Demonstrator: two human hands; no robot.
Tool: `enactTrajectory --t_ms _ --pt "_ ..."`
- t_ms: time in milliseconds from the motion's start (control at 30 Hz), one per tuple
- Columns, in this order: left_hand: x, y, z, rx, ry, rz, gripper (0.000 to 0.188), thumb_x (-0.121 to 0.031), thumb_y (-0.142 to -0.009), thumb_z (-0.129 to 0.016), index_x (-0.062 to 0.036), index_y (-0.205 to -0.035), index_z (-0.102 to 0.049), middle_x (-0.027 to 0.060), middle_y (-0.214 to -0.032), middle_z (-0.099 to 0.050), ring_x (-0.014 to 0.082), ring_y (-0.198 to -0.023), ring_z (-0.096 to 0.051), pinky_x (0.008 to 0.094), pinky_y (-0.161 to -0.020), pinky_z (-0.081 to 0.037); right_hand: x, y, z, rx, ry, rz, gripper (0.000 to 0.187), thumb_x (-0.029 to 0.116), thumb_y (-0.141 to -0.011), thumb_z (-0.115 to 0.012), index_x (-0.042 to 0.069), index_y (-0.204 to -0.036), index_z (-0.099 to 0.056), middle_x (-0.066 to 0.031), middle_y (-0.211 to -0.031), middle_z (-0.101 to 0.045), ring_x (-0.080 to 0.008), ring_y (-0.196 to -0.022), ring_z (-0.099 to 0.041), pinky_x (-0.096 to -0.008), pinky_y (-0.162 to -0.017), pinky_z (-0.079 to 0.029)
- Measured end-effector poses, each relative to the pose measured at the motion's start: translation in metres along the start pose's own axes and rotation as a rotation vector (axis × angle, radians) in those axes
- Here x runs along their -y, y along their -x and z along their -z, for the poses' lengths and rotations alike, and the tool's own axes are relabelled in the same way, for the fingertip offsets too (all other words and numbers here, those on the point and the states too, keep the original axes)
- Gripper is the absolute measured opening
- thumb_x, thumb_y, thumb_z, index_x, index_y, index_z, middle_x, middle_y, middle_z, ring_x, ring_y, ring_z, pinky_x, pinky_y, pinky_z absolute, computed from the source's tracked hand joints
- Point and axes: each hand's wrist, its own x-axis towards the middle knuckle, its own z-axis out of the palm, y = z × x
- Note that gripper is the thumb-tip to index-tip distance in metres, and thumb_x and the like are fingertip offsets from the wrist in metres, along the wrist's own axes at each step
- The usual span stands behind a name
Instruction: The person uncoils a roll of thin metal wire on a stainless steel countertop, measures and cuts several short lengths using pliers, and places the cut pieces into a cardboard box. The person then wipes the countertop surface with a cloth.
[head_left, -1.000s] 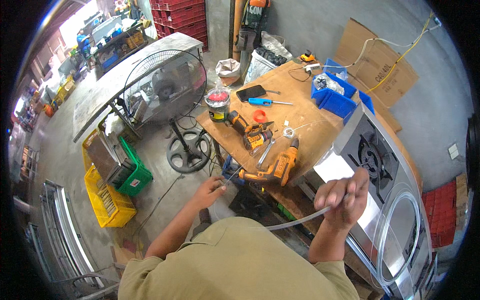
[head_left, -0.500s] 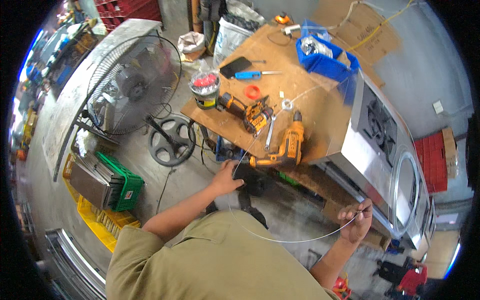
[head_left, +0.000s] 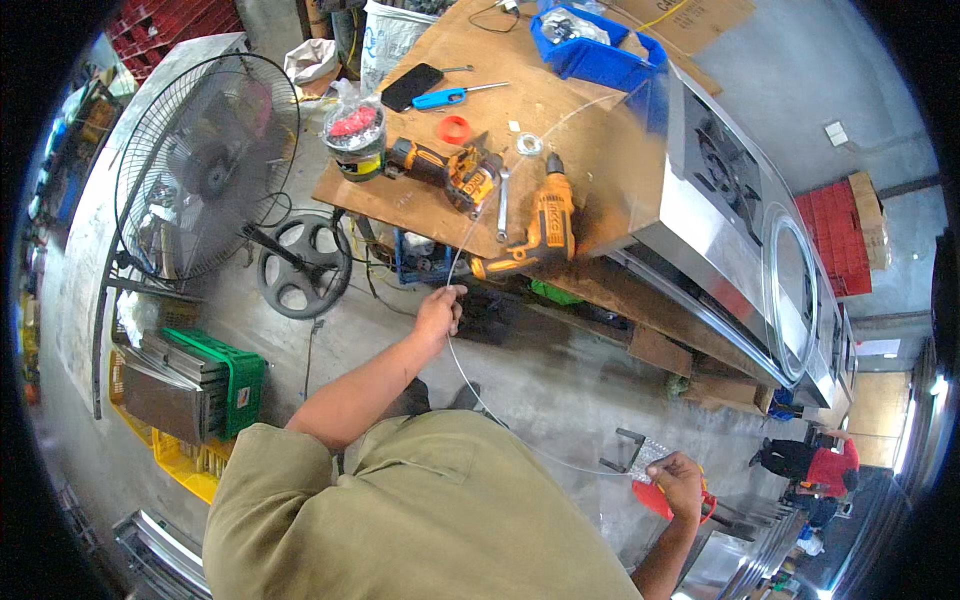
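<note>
A thin pale wire (head_left: 550, 458) sags in a curve between my two hands, in front of my shirt. My left hand (head_left: 438, 315) is closed round it just off the near edge of the wooden bench (head_left: 350, 190); beyond the fingers the wire runs up toward the bench top. Out to the lower right, my right hand (head_left: 678, 484) pinches the wire near its end. Closest to my left hand on the bench lie a yellow-and-black drill (head_left: 550, 225), a combination wrench (head_left: 503, 205) and a second yellow-and-black power tool (head_left: 470, 180).
A gas stove (head_left: 690, 200) with a clear coil (head_left: 773, 290) against it stands right of the bench. A plastic tub (head_left: 355, 150), a phone (head_left: 412, 87) and a blue bin (head_left: 600, 60) sit on the bench. Leftward are a fan (head_left: 210, 170) and a green crate (head_left: 245, 390). A person in red (head_left: 828, 465) is far right.
My left hand has closed more tightly round the wire. My right hand has moved down and away from the stove with its end of the wire. The whole view has shifted.
</note>
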Motion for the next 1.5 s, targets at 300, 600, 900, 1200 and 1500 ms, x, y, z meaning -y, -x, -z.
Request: enactTrajectory --t_ms 300,600,900,1200,1500 --pt "0.049 -0.021 -0.05 -0.216 0.11 -0.212 0.021 -0.028 -0.098 -0.051 -0.009 -0.104 -0.059 0.0003 -0.065 -0.052 0.01 -0.046 -0.045 0.0256 -0.04 -0.037 -0.13 0.007 -0.082 0.24 0.583 0.13 0.04 0.039 -0.082 -0.072 0.001 -0.082 -0.063 -0.021 -0.08 -0.065 -0.0378 -0.075 -0.063 -0.0449 -0.067 -0.049" --pt "0.164 0.051 -0.011 -0.288 -0.214 -0.209 0.03 -0.03 -0.101 -0.048 -0.004 -0.103 -0.061 0.0028 -0.066 -0.056 0.0112 -0.053 -0.051 0.0277 -0.047 -0.041 -0.254 -0.056 -0.228 0.658 0.131 0.271 0.032 0.035 -0.088 -0.065 0.003 -0.092 -0.067 -0.0197 -0.085 -0.067 -0.0325 -0.079 -0.065 -0.0406 -0.071 -0.05" --pt "0.087 0.124 0.038 -0.505 -0.21 -0.529 0.029 -0.026 -0.101 -0.047 -0.0038 -0.101 -0.065 -0.0022 -0.063 -0.048 0.0077 -0.052 -0.042 0.0269 -0.049 -0.035 -0.179 -0.098 -0.251 0.695 0.102 0.493 0.026 0.029 -0.09 -0.065 0.003 -0.092 -0.066 -0.0128 -0.085 -0.069 -0.0238 -0.078 -0.066 -0.0376 -0.069 -0.051" --pt "0.065 0.155 0.017 -0.058 -0.083 -0.135 0.032 -0.019 -0.092 -0.057 -0.0132 -0.123 -0.053 0.0036 -0.085 -0.063 0.0158 -0.068 -0.061 0.0333 -0.06 -0.048 -0.039 -0.148 -0.09 0.203 -1.241 0.144 0.012 0.024 -0.094 -0.064 0.013 -0.095 -0.058 -0.0046 -0.077 -0.063 -0.0197 -0.064 -0.06 -0.0337 -0.057 -0.051" --pt "-0.038 0.019 -0.01 -0.062 0.026 -0.219 0.04 -0.017 -0.094 -0.055 -0.0112 -0.133 -0.049 0.0007 -0.076 -0.058 0.0129 -0.061 -0.055 0.0306 -0.053 -0.044 0.024 -0.105 -0.002 0.007 -1.252 0.347 0.013 0.026 -0.097 -0.055 0.014 -0.093 -0.056 0.0017 -0.063 -0.044 -0.0104 -0.051 -0.041 -0.027 -0.043 -0.033"
